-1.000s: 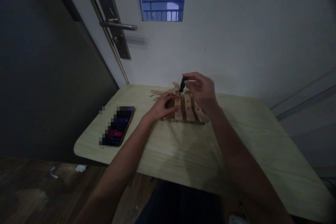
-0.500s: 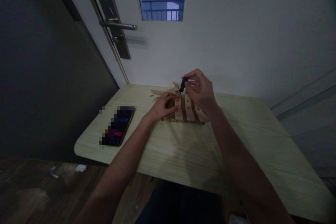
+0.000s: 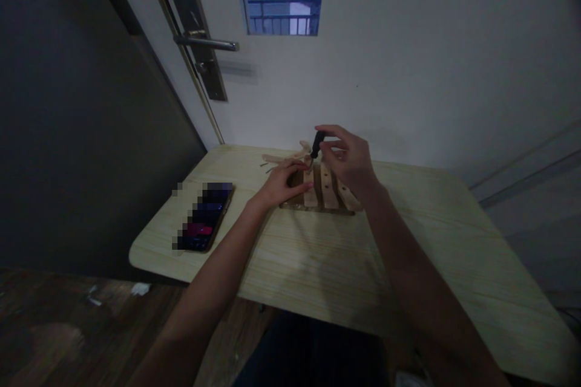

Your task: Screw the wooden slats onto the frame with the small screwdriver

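Note:
My right hand (image 3: 347, 154) pinches the black handle of a small screwdriver (image 3: 318, 144) between thumb and fingers. The screwdriver leans slightly, its metal tip down at the upper end of a pale wooden strip (image 3: 310, 193). My left hand (image 3: 285, 181) bears on that strip, thumb and fingers to either side of the tip. Beside it, more pale wooden strips with small dark holes (image 3: 330, 190) lie across a darker brown base (image 3: 297, 201). Whether a screw sits under the tip is too small to tell.
Loose pale wooden pieces (image 3: 272, 158) and thin nail- or screw-like bits (image 3: 269, 170) lie behind my left hand. A phone (image 3: 204, 221) rests on the left of the light wooden table (image 3: 290, 266). Behind stands a white door with a metal handle (image 3: 209, 43).
My right hand has dipped slightly and its fingers have shifted around the screwdriver handle. My left hand stays in place on the strip.

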`<action>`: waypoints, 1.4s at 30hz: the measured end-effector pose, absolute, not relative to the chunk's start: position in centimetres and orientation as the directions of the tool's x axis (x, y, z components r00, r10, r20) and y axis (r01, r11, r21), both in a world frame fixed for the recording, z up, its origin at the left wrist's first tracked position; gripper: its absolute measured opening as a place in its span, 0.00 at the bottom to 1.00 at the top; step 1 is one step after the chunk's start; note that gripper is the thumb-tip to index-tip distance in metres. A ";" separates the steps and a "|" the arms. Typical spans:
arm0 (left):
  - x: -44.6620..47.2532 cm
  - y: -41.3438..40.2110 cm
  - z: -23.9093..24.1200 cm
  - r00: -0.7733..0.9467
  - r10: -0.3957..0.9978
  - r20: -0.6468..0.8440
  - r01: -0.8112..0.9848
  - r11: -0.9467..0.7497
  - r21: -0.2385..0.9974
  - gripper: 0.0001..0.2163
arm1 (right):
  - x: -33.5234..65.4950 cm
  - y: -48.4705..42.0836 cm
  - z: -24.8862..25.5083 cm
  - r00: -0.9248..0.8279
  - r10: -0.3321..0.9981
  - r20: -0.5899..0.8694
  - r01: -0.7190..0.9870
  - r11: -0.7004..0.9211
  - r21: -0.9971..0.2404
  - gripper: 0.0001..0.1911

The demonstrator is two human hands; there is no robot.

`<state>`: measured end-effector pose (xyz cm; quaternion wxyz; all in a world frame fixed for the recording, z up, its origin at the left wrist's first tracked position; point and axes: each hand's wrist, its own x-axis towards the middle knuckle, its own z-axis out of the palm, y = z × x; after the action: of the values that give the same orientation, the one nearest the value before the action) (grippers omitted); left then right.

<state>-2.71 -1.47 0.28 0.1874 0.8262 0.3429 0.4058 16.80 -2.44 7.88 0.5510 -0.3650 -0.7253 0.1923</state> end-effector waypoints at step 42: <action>-2.7 -1.5 0.5 0.449 0.721 0.528 0.424 -0.692 0.584 0.19 | 16.8 -2.1 7.7 -0.151 0.719 0.678 0.272 0.690 -0.671 0.13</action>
<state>-2.71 -1.52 0.46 0.1874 0.8303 0.3448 0.3958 16.82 -2.11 7.68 0.5565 -0.3385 -0.7317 0.2008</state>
